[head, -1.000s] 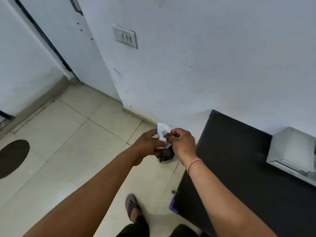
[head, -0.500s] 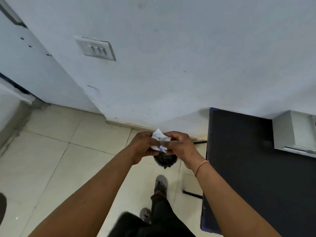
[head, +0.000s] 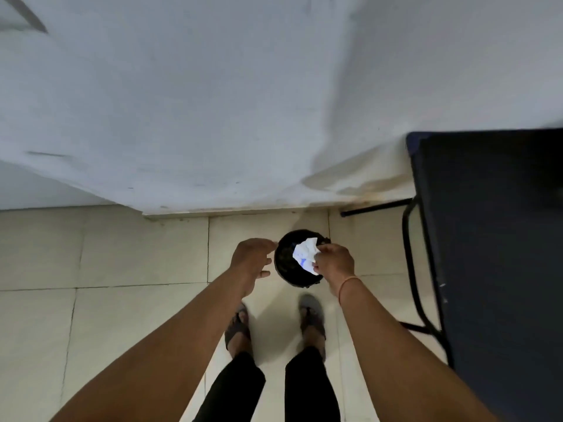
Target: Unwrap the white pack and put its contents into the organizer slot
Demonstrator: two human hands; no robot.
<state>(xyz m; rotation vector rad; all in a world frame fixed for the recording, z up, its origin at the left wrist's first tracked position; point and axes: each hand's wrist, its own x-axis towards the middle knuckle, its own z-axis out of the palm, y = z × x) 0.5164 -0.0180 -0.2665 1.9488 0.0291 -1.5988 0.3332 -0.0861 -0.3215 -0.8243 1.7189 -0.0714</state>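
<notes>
White wrapper (head: 305, 254), crumpled, is now pinched only in your right hand (head: 335, 261), over the black bin (head: 292, 271) at frame centre. Your left hand (head: 251, 259) has let go, fingers spread; unwrapping looks finished.

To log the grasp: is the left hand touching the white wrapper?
Apart. The head view shows dark bin between the left hand and the white wrapper.

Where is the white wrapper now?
In the head view, the wrapper is pinched in the right hand, right over the black bin on the floor.
</notes>
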